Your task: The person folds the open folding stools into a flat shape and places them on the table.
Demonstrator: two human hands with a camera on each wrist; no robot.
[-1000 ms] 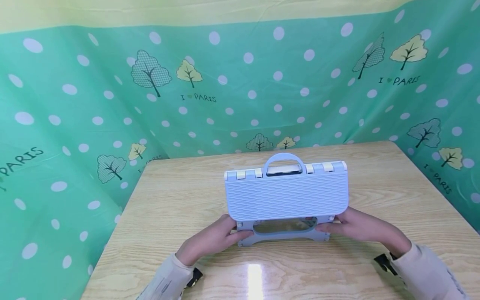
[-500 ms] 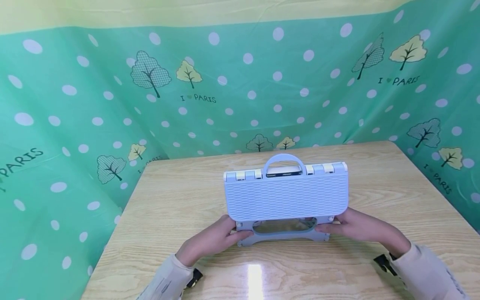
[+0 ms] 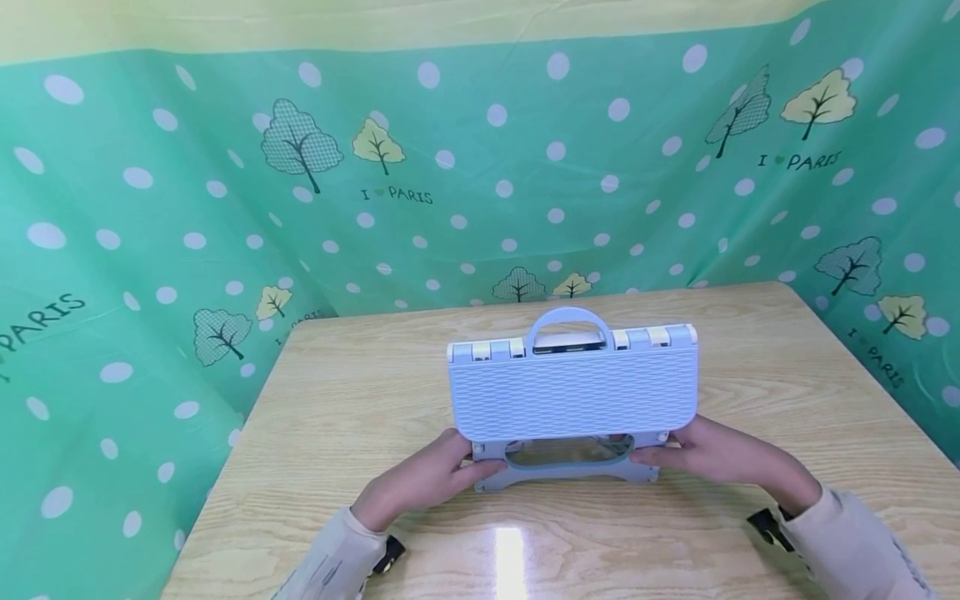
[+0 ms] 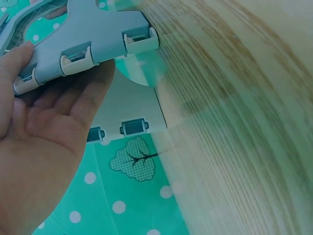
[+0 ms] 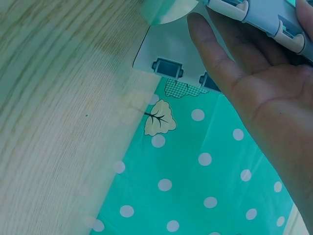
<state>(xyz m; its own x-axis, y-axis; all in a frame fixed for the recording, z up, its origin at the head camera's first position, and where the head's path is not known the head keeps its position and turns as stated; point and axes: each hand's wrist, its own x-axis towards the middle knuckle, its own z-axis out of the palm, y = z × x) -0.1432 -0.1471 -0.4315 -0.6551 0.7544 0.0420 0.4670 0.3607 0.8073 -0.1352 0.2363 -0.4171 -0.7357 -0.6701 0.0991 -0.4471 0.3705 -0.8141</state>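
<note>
A light blue plastic folding stool [image 3: 573, 392] stands on the wooden table in the head view. It has a woven-pattern panel tilted toward me, an arched carry handle at its top edge and white hinge pieces. Below that panel, the near leg panel [image 3: 566, 473] has a wide cut-out. My left hand [image 3: 431, 477] grips this leg panel's left side, thumb in front and fingers behind. My right hand [image 3: 708, 450] holds its right side the same way. Both wrist views show fingers behind the near panel, with the far leg panel [image 4: 129, 110] standing beyond them.
The wood-grain table [image 3: 360, 383] reaches back to a green polka-dot cloth [image 3: 450, 150] printed with trees, which also hangs along both sides. A bright light reflection lies on the tabletop near its front.
</note>
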